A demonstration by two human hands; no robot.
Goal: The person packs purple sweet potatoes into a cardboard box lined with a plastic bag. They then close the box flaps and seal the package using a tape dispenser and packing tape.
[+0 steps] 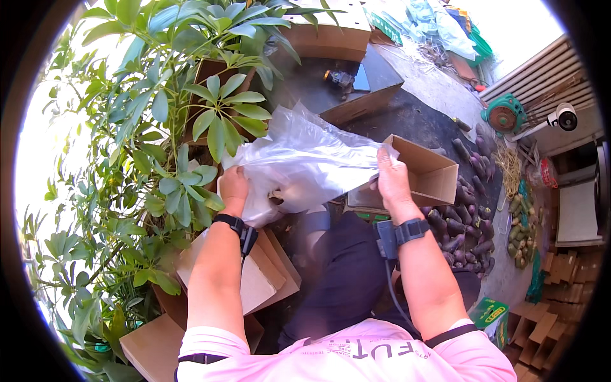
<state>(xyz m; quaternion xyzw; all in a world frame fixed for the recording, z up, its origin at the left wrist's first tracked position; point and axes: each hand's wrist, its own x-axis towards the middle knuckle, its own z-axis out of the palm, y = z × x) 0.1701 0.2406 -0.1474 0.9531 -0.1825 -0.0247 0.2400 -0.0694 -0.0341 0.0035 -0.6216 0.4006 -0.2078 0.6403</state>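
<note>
A clear plastic bag [310,157] is stretched out between my two hands at about lap height. My left hand [234,187] grips its left side, close to the leaves of a green plant. On the other side, my right hand [392,177] pinches the bag's right end between thumb and fingers. Right behind that hand stands an open cardboard box [432,174], partly covered by the hand and the bag. What lies beneath the plastic is blurred and only partly visible.
Bushy foliage [157,143] fills the left side. Purple eggplant-like vegetables [460,229] lie heaped at right, with green vegetables [520,224] beyond. A dark board [305,81] bears a phone [362,79] and a small device. Cardboard boxes [258,277] sit at lower left; a green fan [505,113] stands farther off.
</note>
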